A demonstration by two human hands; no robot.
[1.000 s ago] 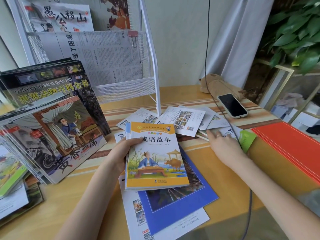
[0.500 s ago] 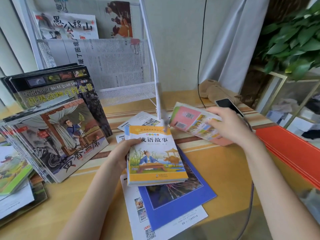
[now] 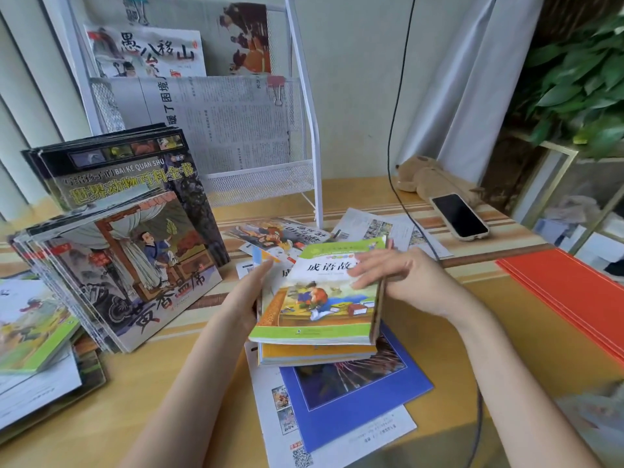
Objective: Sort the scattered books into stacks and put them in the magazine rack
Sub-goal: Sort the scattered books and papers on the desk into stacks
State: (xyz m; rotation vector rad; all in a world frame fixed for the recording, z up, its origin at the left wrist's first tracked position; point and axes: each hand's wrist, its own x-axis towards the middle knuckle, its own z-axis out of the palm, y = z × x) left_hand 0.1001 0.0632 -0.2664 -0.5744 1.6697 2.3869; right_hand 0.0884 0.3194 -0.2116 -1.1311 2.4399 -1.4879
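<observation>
A green-covered storybook [image 3: 317,298] lies on top of an orange-covered book [image 3: 314,354] in the middle of the desk. My left hand [image 3: 248,292] holds the left edge of this small pile, fingers straight along it. My right hand [image 3: 398,275] holds the green book at its right edge, fingers laid over the cover and thumb under it. Beneath them lie a blue booklet [image 3: 354,396] and white leaflets [image 3: 337,444]. The white wire magazine rack [image 3: 260,184] stands behind, with newspapers and books in it.
A leaning pile of large picture books [image 3: 125,258] fills the left side, with flatter books [image 3: 33,332] at the far left. Loose booklets [image 3: 280,234] lie near the rack's foot. A phone [image 3: 459,216], a black cable [image 3: 405,211], red folders [image 3: 567,295] and a plant [image 3: 580,79] are on the right.
My right hand picked a book up from the right side of the desk, carried it left and laid it, green cover up, on the orange book my left hand holds.
</observation>
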